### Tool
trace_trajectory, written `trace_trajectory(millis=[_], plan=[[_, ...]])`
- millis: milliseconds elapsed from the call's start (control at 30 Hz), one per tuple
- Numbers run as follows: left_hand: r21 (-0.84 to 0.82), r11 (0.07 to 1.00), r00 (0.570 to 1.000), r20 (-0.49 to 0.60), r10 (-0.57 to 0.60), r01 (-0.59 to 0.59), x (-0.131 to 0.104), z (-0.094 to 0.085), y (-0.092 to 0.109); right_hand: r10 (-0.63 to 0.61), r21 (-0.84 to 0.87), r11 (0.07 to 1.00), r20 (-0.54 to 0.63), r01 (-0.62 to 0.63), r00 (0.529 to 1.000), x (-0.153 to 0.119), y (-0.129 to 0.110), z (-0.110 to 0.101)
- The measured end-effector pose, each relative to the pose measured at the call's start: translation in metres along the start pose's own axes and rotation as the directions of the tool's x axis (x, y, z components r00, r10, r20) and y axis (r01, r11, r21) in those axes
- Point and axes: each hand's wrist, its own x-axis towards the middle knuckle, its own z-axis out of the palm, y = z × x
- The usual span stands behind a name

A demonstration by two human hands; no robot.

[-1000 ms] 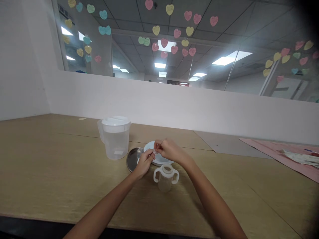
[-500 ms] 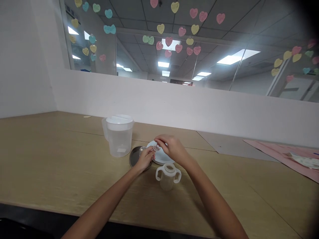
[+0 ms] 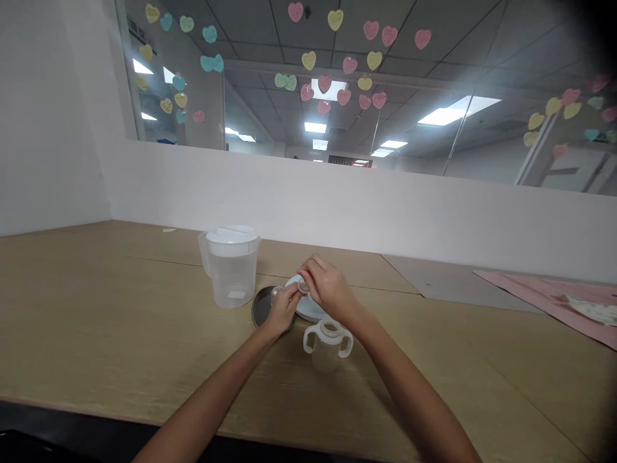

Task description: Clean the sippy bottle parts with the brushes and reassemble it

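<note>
My left hand (image 3: 282, 312) is closed on a small clear round piece (image 3: 303, 286), perhaps a bottle nipple; its exact kind is too small to tell. From above, my right hand (image 3: 325, 286) pinches at the same piece, its fingertips partly covering it. Just below and nearer to me stands a two-handled baby bottle (image 3: 326, 354), upright with its mouth uncovered. Under the hands lie a pale plate (image 3: 311, 312) and a dark round metal tray (image 3: 261, 307). A clear dome-shaped cover (image 3: 276, 294) shows at the tray, partly behind my left hand.
A translucent lidded pitcher (image 3: 234, 273) stands left of the tray. Far right, a pink cloth (image 3: 544, 292) lies on the wooden table (image 3: 120, 321) with a patterned white item (image 3: 595, 311) on it. A low white wall (image 3: 313, 199) bounds the table's back.
My right hand has lowered slightly and closed in on the clear round piece, its fingers now nearer my left hand's. The view has tilted a little; the bottle, pitcher and plate stay put.
</note>
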Motion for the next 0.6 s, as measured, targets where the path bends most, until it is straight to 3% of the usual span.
trace_trajectory(millis=[167, 233, 300, 400, 433, 467, 533, 600], plan=[[0.025, 1.000, 1.000, -0.023, 0.010, -0.009, -0.002, 0.001, 0.005, 0.001, 0.066, 0.998, -0.186, 0.011, 0.983, 0.001, -0.016, -0.019], [0.052, 0.999, 1.000, -0.016, -0.014, 0.015, -0.003, 0.001, 0.004, -0.005, 0.084, 0.996, -0.299, 0.032, 0.954, 0.000, -0.022, -0.030], [0.086, 0.996, 0.999, 0.042, -0.022, 0.018, -0.005, 0.001, 0.001, 0.018, 0.089, 0.996, -0.488, 0.029, 0.872, -0.002, -0.025, -0.046], [0.110, 0.994, 0.997, 0.077, -0.027, 0.018, -0.006, 0.000, -0.002, 0.171, 0.146, 0.985, -0.716, -0.095, 0.677, -0.006, -0.011, -0.066], [0.105, 0.994, 0.998, 0.042, -0.042, 0.038, -0.006, -0.001, -0.002, 0.247, 0.198, 0.969, -0.713, -0.149, 0.657, -0.007, 0.001, -0.067], [0.094, 0.993, 0.998, -0.001, -0.066, 0.065, -0.006, -0.001, -0.002, 0.337, 0.261, 0.941, -0.659, -0.216, 0.673, -0.007, 0.016, -0.065], [0.051, 0.991, 0.991, -0.059, -0.118, 0.121, -0.007, -0.001, 0.000, 0.545, 0.393, 0.832, -0.449, -0.392, 0.708, -0.009, 0.050, -0.047], [-0.020, 0.986, 0.984, -0.061, -0.165, 0.164, -0.008, 0.000, 0.000, 0.755, 0.442, 0.624, -0.126, -0.645, 0.643, -0.014, 0.084, -0.016]])
